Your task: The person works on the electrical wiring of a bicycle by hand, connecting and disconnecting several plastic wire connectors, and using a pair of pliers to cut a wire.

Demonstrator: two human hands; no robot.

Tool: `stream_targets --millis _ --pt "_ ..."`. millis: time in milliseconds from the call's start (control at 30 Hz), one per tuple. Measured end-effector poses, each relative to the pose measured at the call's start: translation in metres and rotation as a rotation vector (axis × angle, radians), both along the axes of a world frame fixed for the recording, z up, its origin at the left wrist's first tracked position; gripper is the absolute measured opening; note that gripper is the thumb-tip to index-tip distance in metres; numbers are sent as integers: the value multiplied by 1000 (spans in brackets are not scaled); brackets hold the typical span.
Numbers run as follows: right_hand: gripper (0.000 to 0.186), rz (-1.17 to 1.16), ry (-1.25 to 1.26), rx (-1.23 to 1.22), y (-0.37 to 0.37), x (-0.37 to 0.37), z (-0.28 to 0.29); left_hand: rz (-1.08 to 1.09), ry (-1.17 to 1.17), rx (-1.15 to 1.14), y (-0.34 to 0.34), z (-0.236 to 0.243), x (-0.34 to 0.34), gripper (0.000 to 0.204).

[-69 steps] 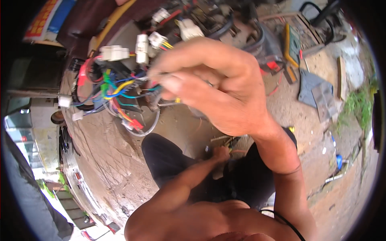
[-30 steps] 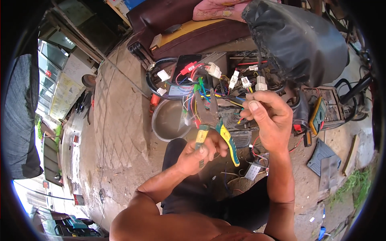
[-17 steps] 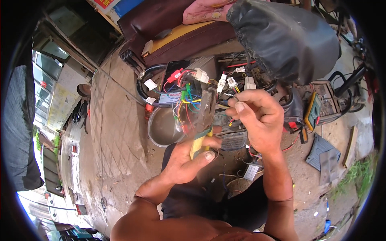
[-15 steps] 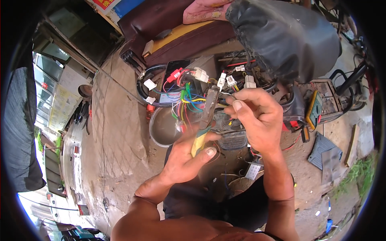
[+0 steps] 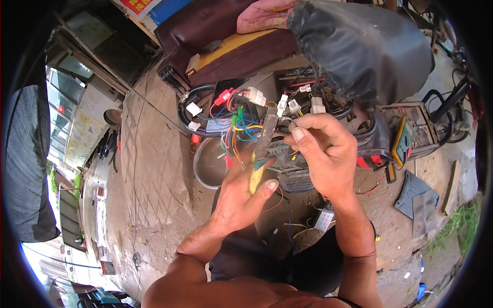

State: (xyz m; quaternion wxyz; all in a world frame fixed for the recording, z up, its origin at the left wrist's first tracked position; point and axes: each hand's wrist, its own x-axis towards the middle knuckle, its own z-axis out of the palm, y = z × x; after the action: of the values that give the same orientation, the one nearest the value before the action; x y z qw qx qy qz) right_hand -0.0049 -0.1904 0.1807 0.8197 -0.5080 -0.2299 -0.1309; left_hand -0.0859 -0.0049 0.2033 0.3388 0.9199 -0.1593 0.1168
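My left hand (image 5: 237, 195) is closed around the yellow-and-teal handles of a pair of worn pliers (image 5: 267, 131); their dark jaws point up and away from me. Just right of the jaws, my right hand (image 5: 328, 154) pinches a thin wire (image 5: 288, 120) between thumb and forefinger. The wire runs toward the jaw tip; whether the jaws bite it I cannot tell. Beyond both hands spreads a bundle of coloured wires with a white connector (image 5: 282, 104), a red connector (image 5: 224, 97) and green sleeves (image 5: 235, 121).
A round metal basin (image 5: 197, 167) sits on the ground beneath the wires. A black vehicle seat (image 5: 364, 46) is tipped up at far right, with a yellow-edged multimeter (image 5: 402, 141) below it. Behind stands a maroon sofa (image 5: 246, 56). A silver box (image 5: 323, 220) lies near my legs.
My left hand's fingers have drawn in around the plier handles, where one was stretched out before. The right hand keeps its pinch on the wire, shifted only slightly.
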Motion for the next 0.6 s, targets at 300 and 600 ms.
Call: stream_targets --millis 300,600 --pt "15 51 22 23 -3 1 -2 50 7 57 -4 -7 -1 46" --pt "9 -93 71 -266 -10 -5 11 98 -101 189 -3 -10 3 46"
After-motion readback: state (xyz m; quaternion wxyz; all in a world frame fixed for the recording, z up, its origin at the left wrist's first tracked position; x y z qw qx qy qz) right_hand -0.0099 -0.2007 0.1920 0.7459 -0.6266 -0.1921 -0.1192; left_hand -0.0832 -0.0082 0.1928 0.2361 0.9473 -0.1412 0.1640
